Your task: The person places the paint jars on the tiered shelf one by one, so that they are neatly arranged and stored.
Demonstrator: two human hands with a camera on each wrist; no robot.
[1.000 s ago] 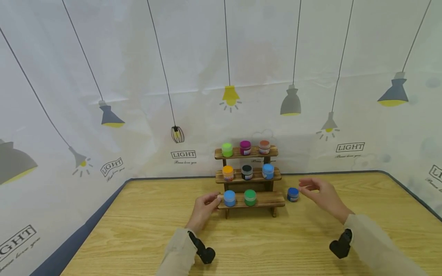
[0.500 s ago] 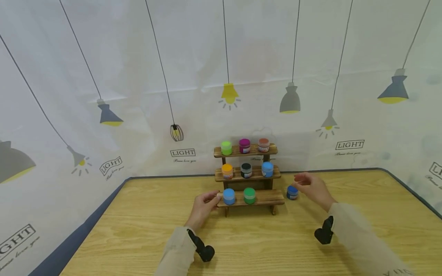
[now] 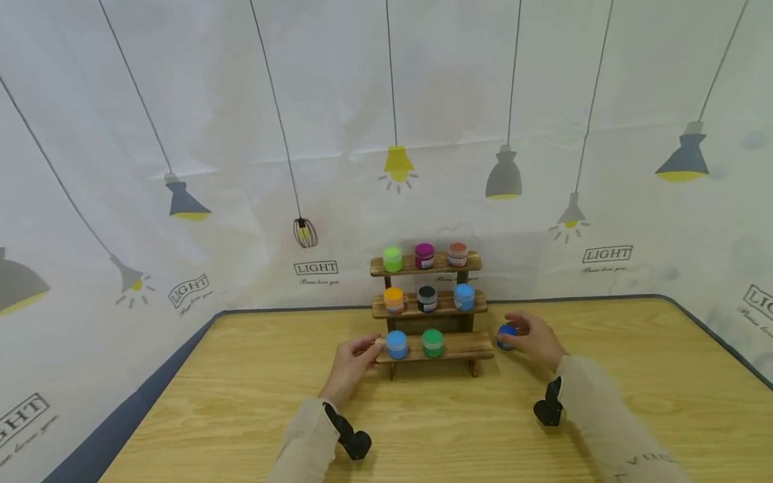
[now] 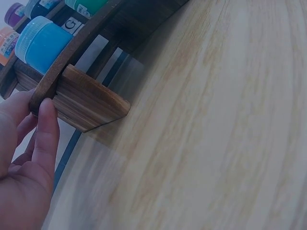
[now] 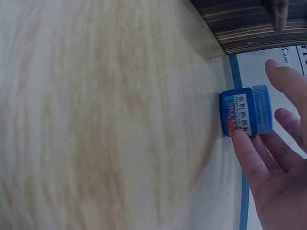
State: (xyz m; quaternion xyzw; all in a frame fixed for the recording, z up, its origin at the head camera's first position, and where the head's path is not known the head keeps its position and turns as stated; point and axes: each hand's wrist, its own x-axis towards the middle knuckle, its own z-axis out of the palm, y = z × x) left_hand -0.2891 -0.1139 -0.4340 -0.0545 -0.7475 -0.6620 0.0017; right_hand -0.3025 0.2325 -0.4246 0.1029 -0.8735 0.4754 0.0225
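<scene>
A three-tier wooden display stand holds small paint jars. My left hand pinches the left end of its lowest shelf, thumb and fingers on either side of the board in the left wrist view. Close to that grip stands a light blue jar, with a green jar to its right. On the table just right of the stand is a dark blue paint jar with a label. My right hand is around it, one fingertip at the label, while an upper finger stays apart from the lid.
Orange, black and blue jars line the middle shelf. On the top shelf are lime, purple and reddish-brown jars. A lamp-printed backdrop rises behind the wooden table.
My right hand has moved left and down from beside the dark blue jar to around it. The left hand keeps its grip on the shelf end.
</scene>
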